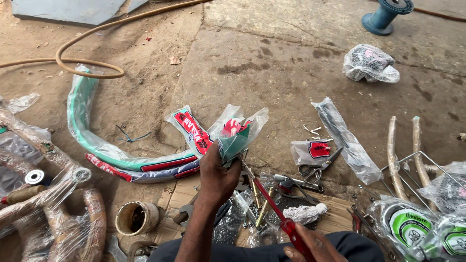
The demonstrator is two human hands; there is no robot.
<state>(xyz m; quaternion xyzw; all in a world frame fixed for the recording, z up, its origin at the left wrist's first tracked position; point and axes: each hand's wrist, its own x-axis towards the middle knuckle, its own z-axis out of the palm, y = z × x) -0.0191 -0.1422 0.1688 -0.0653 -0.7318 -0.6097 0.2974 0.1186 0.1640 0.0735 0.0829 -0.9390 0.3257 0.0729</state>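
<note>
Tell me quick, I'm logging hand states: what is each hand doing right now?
Left hand: closed on the end of the plastic-wrapped green mudguard.
Right hand: closed on the red handle of a screwdriver, its tip at the mudguard.

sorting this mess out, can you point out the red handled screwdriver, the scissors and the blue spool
red handled screwdriver (290, 228), head view, on its red handle near the right hand
scissors (318, 166), head view, near the pivot where the blades meet the handles
blue spool (383, 18), head view, on its blue stem

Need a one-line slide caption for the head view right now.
Left hand grips the plastic-wrapped end of a green mudguard while right hand works a red-handled screwdriver against it.
</note>
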